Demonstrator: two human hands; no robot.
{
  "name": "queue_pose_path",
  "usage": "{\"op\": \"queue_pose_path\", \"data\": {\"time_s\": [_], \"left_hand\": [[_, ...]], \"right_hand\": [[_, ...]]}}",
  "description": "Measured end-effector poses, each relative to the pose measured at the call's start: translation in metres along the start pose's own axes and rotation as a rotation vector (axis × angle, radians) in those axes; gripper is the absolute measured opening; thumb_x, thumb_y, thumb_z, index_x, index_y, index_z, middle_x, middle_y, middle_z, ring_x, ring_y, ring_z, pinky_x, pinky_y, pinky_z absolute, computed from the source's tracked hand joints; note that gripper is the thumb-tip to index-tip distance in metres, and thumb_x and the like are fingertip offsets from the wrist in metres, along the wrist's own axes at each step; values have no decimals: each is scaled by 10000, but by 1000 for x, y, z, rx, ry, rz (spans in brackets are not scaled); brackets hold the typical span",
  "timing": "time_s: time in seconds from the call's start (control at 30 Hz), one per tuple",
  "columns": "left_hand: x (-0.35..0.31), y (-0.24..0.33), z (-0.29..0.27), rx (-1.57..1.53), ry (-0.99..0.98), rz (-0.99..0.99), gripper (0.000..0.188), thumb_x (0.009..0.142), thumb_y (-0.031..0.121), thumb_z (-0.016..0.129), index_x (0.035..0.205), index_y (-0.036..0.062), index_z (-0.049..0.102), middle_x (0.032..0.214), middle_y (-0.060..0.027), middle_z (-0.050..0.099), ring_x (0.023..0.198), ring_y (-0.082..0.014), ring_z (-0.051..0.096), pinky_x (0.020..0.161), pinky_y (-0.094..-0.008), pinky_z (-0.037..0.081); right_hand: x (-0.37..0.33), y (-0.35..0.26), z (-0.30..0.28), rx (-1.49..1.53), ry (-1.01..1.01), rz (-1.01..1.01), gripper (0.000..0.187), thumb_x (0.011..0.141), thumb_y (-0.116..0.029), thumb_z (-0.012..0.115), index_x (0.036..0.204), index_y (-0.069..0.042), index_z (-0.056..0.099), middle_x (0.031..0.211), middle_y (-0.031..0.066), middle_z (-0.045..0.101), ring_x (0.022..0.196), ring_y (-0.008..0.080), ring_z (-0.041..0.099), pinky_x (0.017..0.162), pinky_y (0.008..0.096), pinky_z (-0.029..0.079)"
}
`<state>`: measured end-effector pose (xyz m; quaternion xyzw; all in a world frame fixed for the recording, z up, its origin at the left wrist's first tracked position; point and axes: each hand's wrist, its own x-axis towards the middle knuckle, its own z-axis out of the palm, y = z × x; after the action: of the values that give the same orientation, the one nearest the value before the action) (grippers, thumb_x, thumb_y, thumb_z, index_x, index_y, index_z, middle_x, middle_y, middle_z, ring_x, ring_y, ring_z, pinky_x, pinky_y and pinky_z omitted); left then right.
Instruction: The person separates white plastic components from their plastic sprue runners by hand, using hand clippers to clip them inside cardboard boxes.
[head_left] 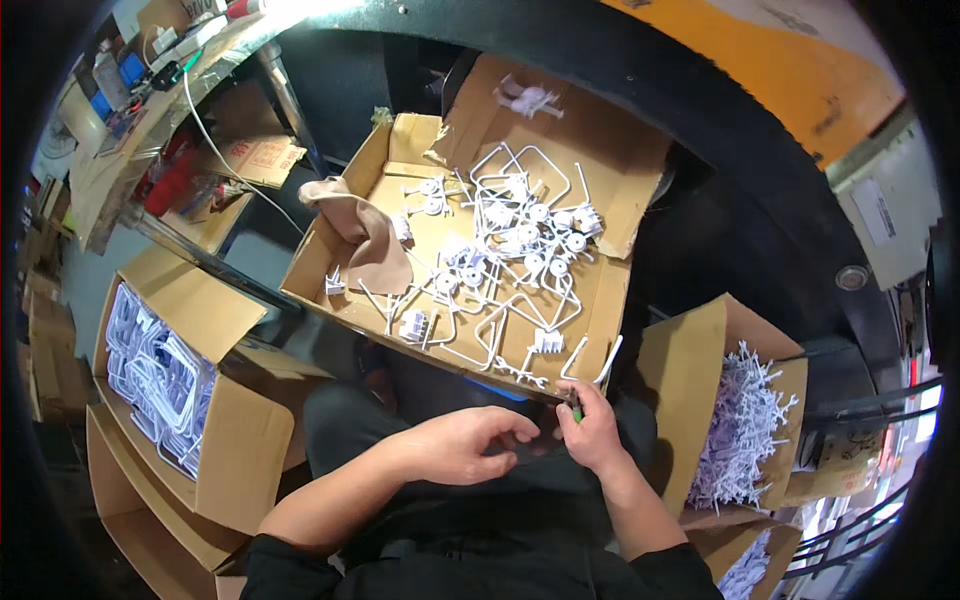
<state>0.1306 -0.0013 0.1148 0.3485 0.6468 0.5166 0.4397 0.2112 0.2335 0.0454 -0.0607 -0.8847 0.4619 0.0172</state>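
My left hand (468,444) hovers over my lap just short of the near edge of a shallow cardboard box (600,300). Its fingers are loosely bent and apart, and nothing shows in them. To its right, my right hand (592,428) is closed around a small tool with a dark and green handle (576,408); most of the tool is hidden, so its kind is unclear. White plastic moulded parts (527,235), with bent rods and round hubs, lie heaped in the shallow box. Several toothed white pieces (548,342) rest along its near side. A beige cloth (375,245) lies at its left.
At the left, an open carton (245,455) holds bent white rods (165,370). On the right, another carton (680,390) is full of small branched white pieces (745,430), with a further carton below it. A cluttered workbench (125,165) stands at the far left.
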Motion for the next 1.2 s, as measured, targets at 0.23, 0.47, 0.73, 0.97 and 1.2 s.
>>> {"op": "queue_pose_path", "data": {"time_s": [0.23, 0.47, 0.73, 0.97, 1.2], "left_hand": [[52, -35, -24, -93, -175, 59, 333, 857, 91, 566, 1176, -5, 565, 1027, -114, 631, 957, -202, 606, 882, -324, 475], [67, -89, -30, -785, -383, 157, 324, 931, 86, 564, 1238, -4, 516, 979, -35, 617, 962, -114, 586, 888, -268, 460], [49, -85, -75, -1238, 65, 422, 397, 891, 160, 561, 1238, -25, 509, 971, -103, 646, 948, -207, 625, 904, -338, 464], [35, -96, -119, -1592, 851, 432, 337, 908, 259, 482, 1154, 34, 533, 905, -101, 628, 821, -242, 639, 799, -381, 519], [25, -92, -122, -1532, 1090, 457, 308, 920, 258, 490, 1159, 66, 526, 871, -55, 598, 758, -203, 611, 736, -347, 507]], "right_hand": [[124, -49, 16, -95, -274, -94, 344, 820, -88, 598, 1150, -7, 538, 1062, 174, 573, 999, 335, 585, 867, 377, 470], [264, -5, 107, -421, -211, -216, 491, 790, -77, 625, 1260, -37, 489, 1305, 190, 443, 1204, 368, 471, 1034, 393, 392], [246, 16, 126, -566, -303, -300, 304, 717, -35, 638, 1019, -36, 598, 1130, 192, 505, 1004, 396, 570, 858, 448, 484], [143, 29, 66, -518, -524, -104, 259, 803, -135, 648, 1042, -52, 595, 1117, 198, 509, 1044, 397, 545, 911, 448, 453], [95, 22, 38, -163, -237, -73, 223, 784, -65, 641, 977, 6, 555, 1086, 172, 535, 1048, 336, 526, 941, 390, 418]]}}
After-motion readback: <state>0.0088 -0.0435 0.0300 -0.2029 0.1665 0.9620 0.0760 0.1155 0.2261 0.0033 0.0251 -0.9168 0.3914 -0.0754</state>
